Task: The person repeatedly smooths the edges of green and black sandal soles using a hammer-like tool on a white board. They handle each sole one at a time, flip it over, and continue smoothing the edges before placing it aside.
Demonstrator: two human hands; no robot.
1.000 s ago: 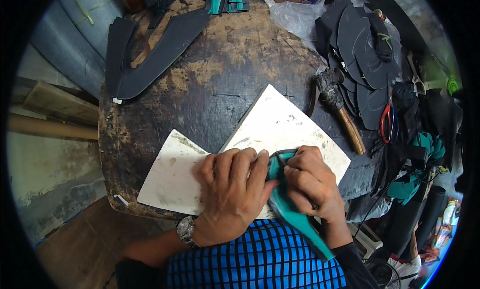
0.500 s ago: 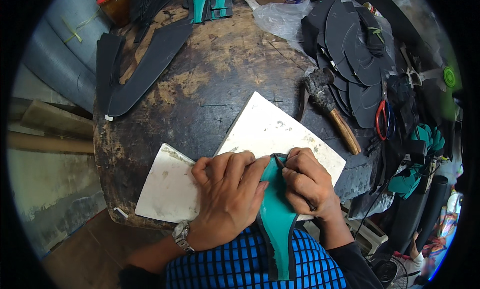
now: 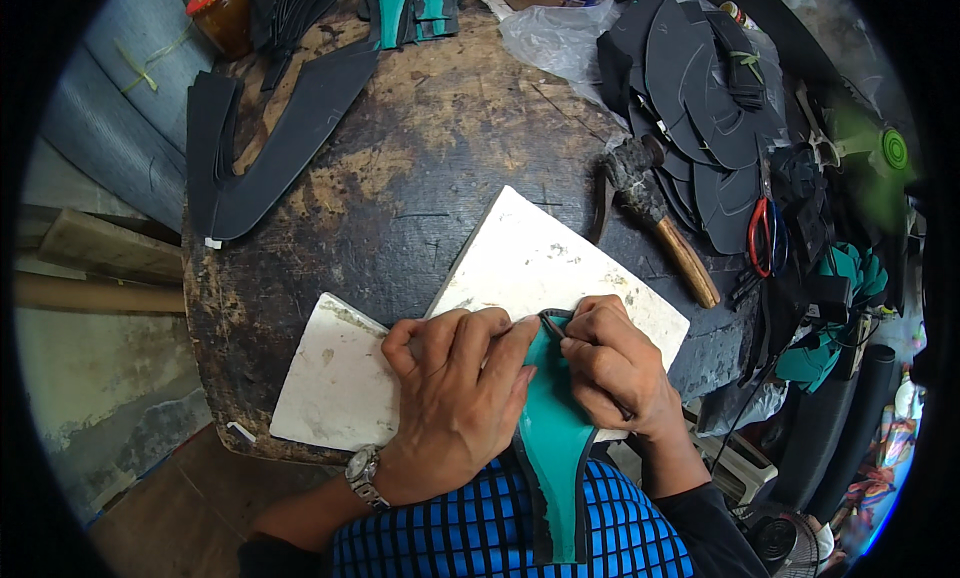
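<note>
I see my left hand (image 3: 455,403) lying flat with the fingers (image 3: 480,333) together, pressing down on the left side of a teal shoe piece (image 3: 553,433) with a black edge, which is at the near middle of the scene, its narrow top on the white board (image 3: 545,253) and its wide lower part hanging over the near rim of the surface (image 3: 400,178) toward my blue checked shirt (image 3: 480,528). My right hand (image 3: 615,368) is just to the right of the piece, the fingers curled and closed on its upper right edge; I cannot tell if a small tool is inside this hand. The two hands nearly touch at the top of the piece. A second white board (image 3: 335,383) lies to the left of the first one, partly under my left hand, and a metal watch (image 3: 362,470) is on my left wrist. On the right, further away, a hammer (image 3: 660,218) with a wooden handle lies beside the board, and past it is a pile of black sole shapes (image 3: 700,98) and scissors with red handles (image 3: 766,236). At the far left long black cut pieces (image 3: 270,148) lie on the dark, worn wood, and a small jar (image 3: 222,13) stands near the far edge
</note>
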